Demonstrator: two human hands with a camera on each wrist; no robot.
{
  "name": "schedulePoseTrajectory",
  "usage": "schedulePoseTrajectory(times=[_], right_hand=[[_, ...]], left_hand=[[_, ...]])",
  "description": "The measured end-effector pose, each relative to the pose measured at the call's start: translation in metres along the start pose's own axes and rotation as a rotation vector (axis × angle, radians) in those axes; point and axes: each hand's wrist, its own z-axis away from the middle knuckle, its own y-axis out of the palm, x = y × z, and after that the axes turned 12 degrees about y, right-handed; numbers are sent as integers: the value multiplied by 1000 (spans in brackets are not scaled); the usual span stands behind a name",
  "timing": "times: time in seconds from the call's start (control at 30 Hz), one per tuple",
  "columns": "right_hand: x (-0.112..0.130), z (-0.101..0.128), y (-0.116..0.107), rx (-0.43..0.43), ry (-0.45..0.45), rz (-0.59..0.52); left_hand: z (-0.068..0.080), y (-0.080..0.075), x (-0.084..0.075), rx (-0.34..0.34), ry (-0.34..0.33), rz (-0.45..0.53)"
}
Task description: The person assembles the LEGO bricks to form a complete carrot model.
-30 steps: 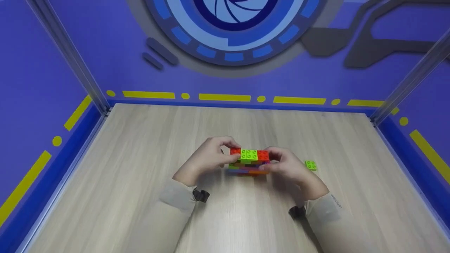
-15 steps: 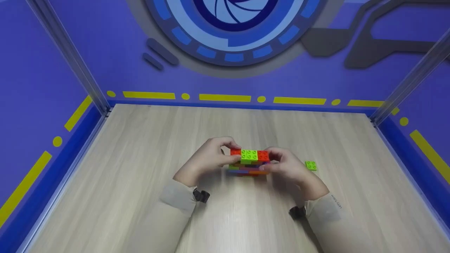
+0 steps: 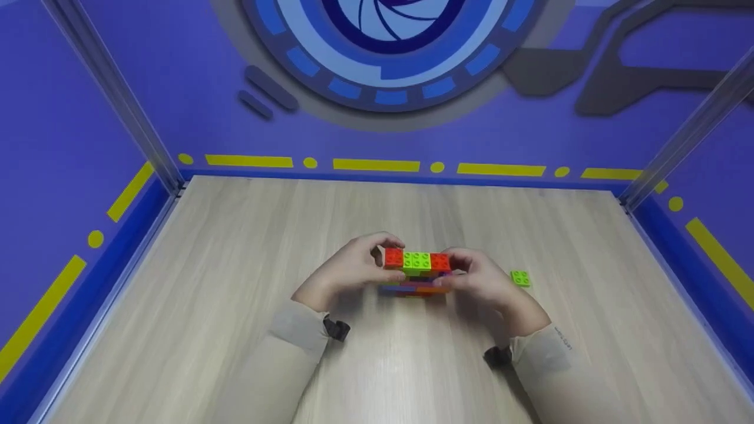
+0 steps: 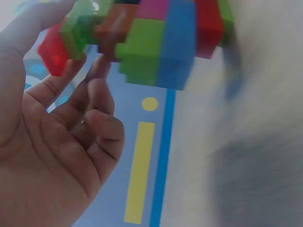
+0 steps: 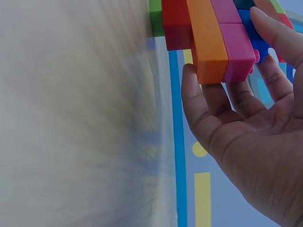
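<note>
A layered block of toy building bricks (image 3: 417,261) is between my two hands in the head view. Its top row shows a red brick at each end with lime green in the middle. My left hand (image 3: 351,266) pinches its left end, thumb in front and fingers behind. My right hand (image 3: 480,280) grips the right end, its thumb across the front. From the left wrist, a green brick (image 4: 142,54) and a blue brick (image 4: 179,47) show at the end. From the right wrist, an orange brick (image 5: 207,45) and a pink brick (image 5: 236,52) show.
One loose lime green brick (image 3: 521,278) lies on the wooden table (image 3: 265,235), right of my right hand. Blue printed panels (image 3: 377,135) wall the table at the back and sides, with metal posts (image 3: 689,129) in the corners.
My left thumb has slid down from the top of the left red brick to the front, so that brick's studs show more. The right hand stays in place.
</note>
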Motion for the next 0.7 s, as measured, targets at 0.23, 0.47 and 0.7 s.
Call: schedulePoseTrajectory(times=[0.23, 0.47, 0.7], right_hand=[[0, 0, 0, -3, 34, -3], [-5, -2, -1, 15, -27, -6], [-3, -1, -6, 47, -7, 11]], left_hand=[[-3, 12, 17, 34, -44, -11], [-4, 21, 24, 25, -52, 28], [-3, 21, 23, 11, -52, 24]])
